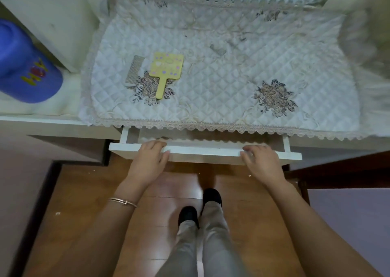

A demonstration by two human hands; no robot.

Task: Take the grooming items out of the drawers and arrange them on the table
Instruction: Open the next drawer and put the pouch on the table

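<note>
Both your hands rest on the front edge of one white drawer [204, 151], pulled out only a little: your left hand [148, 160] near its left end and your right hand [261, 162] near its right end, well apart, fingers curled over the top. Two grooming items lie side by side on the quilted table cover [232, 76], one grey comb [133, 71] and one yellow hand mirror [165, 70]. One blue tub [23, 63] sits on the shelf at your left.

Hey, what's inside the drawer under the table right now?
The drawer is only slightly open, with the left hand and right hand on its front. Only a pale strip of its interior shows; the quilted cloth overhangs the rest, so any contents are hidden.
</note>
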